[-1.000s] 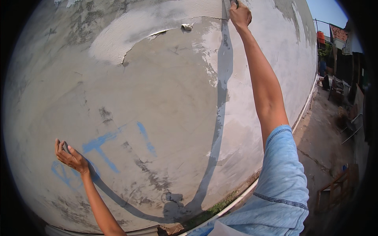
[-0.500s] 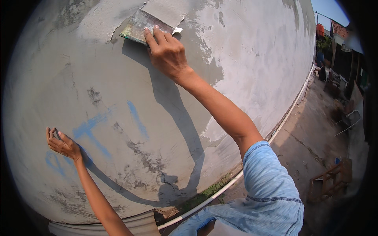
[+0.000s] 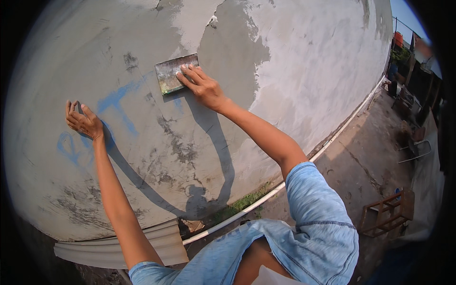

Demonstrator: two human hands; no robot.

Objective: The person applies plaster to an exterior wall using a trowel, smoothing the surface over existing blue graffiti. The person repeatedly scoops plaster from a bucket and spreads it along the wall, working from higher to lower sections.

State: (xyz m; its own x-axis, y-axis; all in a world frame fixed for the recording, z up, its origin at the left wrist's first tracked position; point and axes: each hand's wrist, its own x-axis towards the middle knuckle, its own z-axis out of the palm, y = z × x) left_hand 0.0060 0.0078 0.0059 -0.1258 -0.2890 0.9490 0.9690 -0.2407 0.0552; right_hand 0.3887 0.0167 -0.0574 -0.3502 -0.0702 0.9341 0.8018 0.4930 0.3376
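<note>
My right hand (image 3: 203, 88) presses a flat, rectangular putty scraper (image 3: 168, 78) against the grey wall (image 3: 147, 204). The fingers lie across the stained metal face of the scraper, and its grip is hidden under the hand. Pale wet putty (image 3: 192, 26) lies on the wall above it, ending in a ragged ridge. To the left, my left hand (image 3: 85, 121) is at the wall beside blue painted marks (image 3: 116, 104), its fingers curved and the thumb apart. A dark shape between thumb and fingers looks like shadow.
Whitish coating (image 3: 304, 71) covers the wall's right side. A white pipe (image 3: 259, 202) runs along its foot past grass (image 3: 242, 202). Corrugated sheet (image 3: 128, 244) lies below my left arm. A wooden frame (image 3: 387, 213) and a metal chair (image 3: 415, 151) stand on the right.
My right hand has drawn the scraper down the wall, out of the putty patch to beside the blue marks. The view has tilted downward; my left hand stays near the same marks.
</note>
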